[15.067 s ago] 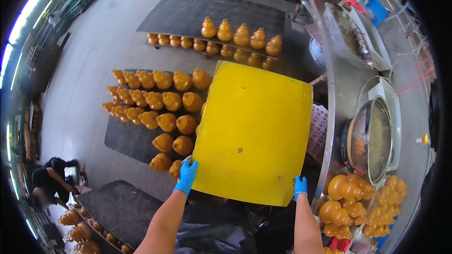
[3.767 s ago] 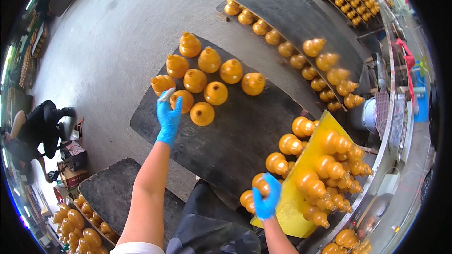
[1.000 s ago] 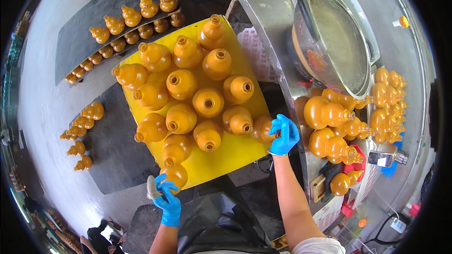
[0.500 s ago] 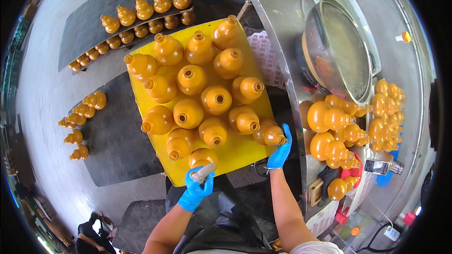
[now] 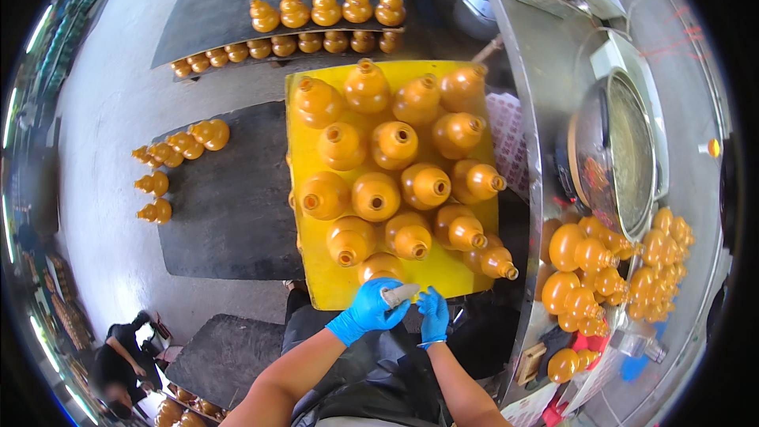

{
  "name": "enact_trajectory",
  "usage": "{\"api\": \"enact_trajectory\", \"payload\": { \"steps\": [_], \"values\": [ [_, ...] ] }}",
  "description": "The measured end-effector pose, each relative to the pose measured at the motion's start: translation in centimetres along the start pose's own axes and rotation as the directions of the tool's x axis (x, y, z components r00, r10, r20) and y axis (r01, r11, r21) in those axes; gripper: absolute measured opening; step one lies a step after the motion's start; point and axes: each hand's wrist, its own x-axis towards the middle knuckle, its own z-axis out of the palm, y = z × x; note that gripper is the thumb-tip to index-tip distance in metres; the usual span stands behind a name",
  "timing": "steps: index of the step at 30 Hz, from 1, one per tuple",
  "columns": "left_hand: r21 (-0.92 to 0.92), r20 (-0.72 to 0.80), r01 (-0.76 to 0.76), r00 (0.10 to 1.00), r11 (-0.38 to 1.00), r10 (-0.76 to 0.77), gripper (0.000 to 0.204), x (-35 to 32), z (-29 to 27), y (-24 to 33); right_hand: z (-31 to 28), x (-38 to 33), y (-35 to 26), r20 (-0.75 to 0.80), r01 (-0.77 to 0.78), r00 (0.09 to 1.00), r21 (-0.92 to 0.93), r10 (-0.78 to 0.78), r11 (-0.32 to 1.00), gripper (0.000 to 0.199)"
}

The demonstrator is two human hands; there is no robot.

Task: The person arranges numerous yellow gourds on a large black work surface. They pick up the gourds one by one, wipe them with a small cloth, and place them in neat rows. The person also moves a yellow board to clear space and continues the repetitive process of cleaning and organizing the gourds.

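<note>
My left hand (image 5: 371,307), in a blue glove, is closed around a short, tapered grey-white piece (image 5: 402,294); its material is unclear. It is at the near edge of a yellow board (image 5: 328,289), right by an amber gourd-shaped bottle (image 5: 381,266) whose neck is hidden behind the hand. My right hand (image 5: 433,315), also blue-gloved, is just right of the grey-white piece, its fingers loosely bent and apart with nothing visible in them. Several more amber gourd bottles (image 5: 375,196) stand in rows on the board, their open necks upward.
Dark boards (image 5: 229,213) on the left carry more amber gourds (image 5: 326,9). On the right, a metal counter (image 5: 545,111) holds a large pot (image 5: 624,154) of cloudy liquid and clustered gourds (image 5: 569,247). A person (image 5: 118,364) is at lower left.
My right hand has left the gourd bottle at the board's near right corner and come in beside my left hand. The left still grips the grey-white piece. The whole view has shifted and turned.
</note>
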Motion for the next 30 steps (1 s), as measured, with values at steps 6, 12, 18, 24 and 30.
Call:
{"api": "enact_trajectory", "payload": {
  "steps": [6,12,18,24,30],
  "values": [
    [0.056,-0.24,-0.032,0.97,0.998,0.045,0.041,-2.8,-3.6,0.8,3.7,-2.6,1.6,0.375,0.03,0.915,-0.426,0.147,0.904,0.027],
    [-0.034,-0.422,0.275,0.868,0.961,-0.263,0.031,-11.3,-11.5,0.4,10.6,-6.9,3.4,0.69,0.461,0.723,-0.498,0.015,0.734,0.023],
    [-0.253,-0.706,0.391,0.551,0.885,-0.445,0.025,-20.7,-21.2,-4.0,30.6,-9.3,0.1,0.734,0.512,0.661,-0.593,0.157,0.621,0.03],
    [-0.067,-0.929,0.484,0.288,0.873,-0.231,0.022,-29.3,-39.4,-13.3,53.4,-2.0,2.0,0.764,0.645,0.64,-0.475,-0.083,0.599,0.06],
    [0.261,-0.922,0.571,0.386,0.778,0.026,0.04,-32.2,-60.4,-25.9,73.2,9.9,0.2,0.72,0.876,0.436,-0.476,-0.54,0.073,0.086]
  ]
}}
